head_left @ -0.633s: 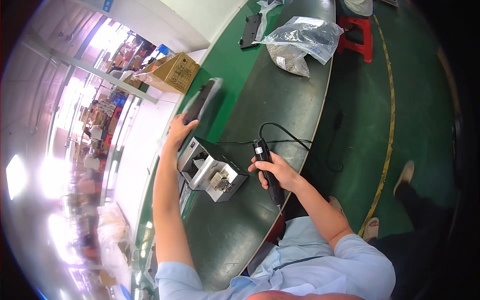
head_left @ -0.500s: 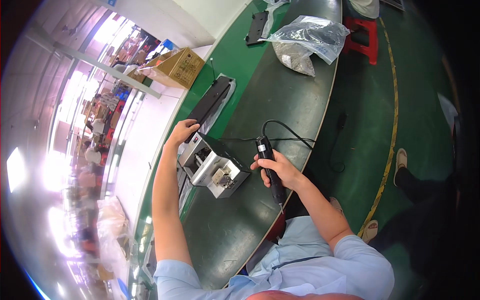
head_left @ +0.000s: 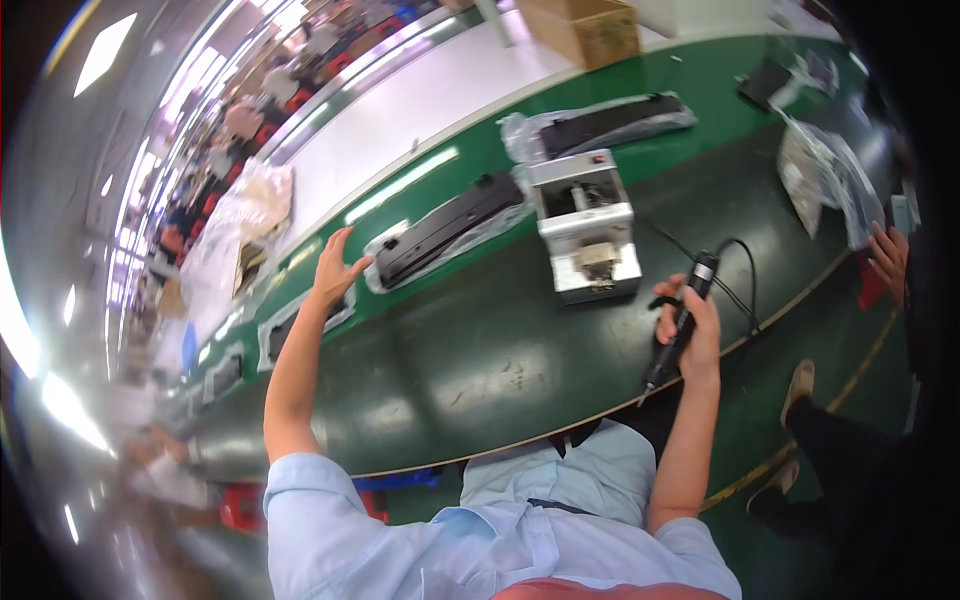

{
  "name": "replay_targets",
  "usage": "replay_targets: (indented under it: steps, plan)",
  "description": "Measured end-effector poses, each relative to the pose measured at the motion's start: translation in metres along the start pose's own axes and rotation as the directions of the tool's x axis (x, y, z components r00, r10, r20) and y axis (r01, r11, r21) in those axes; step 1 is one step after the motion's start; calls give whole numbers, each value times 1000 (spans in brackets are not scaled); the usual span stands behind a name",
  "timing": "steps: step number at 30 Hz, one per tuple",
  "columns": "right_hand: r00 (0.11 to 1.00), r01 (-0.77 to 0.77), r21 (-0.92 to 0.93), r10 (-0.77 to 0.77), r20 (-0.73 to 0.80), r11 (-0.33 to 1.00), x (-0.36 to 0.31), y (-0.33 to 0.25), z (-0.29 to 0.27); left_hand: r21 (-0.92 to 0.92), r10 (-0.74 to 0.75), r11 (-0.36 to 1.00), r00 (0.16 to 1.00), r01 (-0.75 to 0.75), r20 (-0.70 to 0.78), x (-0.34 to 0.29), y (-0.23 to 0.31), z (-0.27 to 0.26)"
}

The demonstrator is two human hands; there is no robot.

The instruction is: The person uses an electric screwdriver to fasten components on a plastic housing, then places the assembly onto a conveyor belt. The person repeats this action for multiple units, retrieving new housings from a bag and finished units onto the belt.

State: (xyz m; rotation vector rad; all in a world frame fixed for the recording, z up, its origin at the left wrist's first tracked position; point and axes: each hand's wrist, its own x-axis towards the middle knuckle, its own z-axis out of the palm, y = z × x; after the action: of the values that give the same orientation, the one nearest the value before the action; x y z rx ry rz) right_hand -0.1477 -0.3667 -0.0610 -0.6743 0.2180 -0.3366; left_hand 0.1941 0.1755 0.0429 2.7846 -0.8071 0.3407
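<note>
My right hand (head_left: 697, 322) is wrapped round a black electric screwdriver (head_left: 684, 328), its bit pointing down toward the bench's front edge. A cable loops from the tool's upper end. Fingers spread, my left hand (head_left: 338, 268) hovers by the left end of a long black plastic part (head_left: 450, 230), which lies on a clear bag; I cannot tell whether they touch. Between my hands, farther right, stands a silver and black screw feeder (head_left: 590, 228). Behind it another long black part (head_left: 610, 125) rests on clear plastic.
A dark green workbench (head_left: 480, 370) curves across in front of me. More bagged black parts (head_left: 300, 322) lie at left. At right are a clear bag of small pieces (head_left: 805, 180) and another person's hand (head_left: 886, 262). A cardboard box (head_left: 590, 30) stands at the back.
My view has swung to the left. My left hand has let go of the black part behind the feeder and is now beside another one farther left. The right hand still grips the screwdriver.
</note>
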Motion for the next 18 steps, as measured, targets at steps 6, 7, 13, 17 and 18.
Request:
replay_targets:
  steps: [6,7,13,17,18]
  plan:
    - [999,36,-71,-37,-12,997,-1,1,-8,163,-203,970,968,179,146,-134,-84,-27]
    - [999,38,-79,-39,-22,996,-1,0,-7,195,-201,966,970,172,140,-149,-95,-28]
    - [998,29,-140,-36,-49,990,0,1,-2,270,-441,885,868,379,228,-162,-132,-18]
    - [998,14,-136,-22,-52,991,1,-1,-3,258,-533,846,757,467,378,-132,-143,-16]
    - [999,19,-135,-26,-48,991,3,-1,-5,257,-532,846,760,466,373,-125,-143,-16]
